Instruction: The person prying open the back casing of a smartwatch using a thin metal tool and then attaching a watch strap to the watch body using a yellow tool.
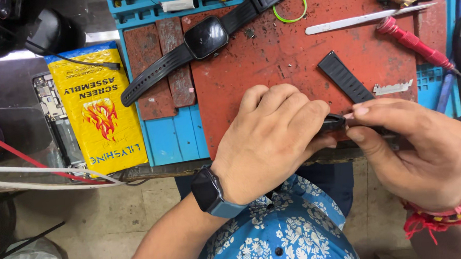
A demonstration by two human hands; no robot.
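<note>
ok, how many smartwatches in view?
3, maybe more hidden. One black watch lies flat on the red mat; one on the left wrist; one small black watch body pinched between left hand and right hand.

Blue floral-print shirt (293, 231), dark square smartwatch (208, 191) on left wrist, red, perhaps beaded, thread bracelets (450, 212) on right wrist

Small black watch body (335, 123) with strap (345, 77), pinched between both hands.
</note>
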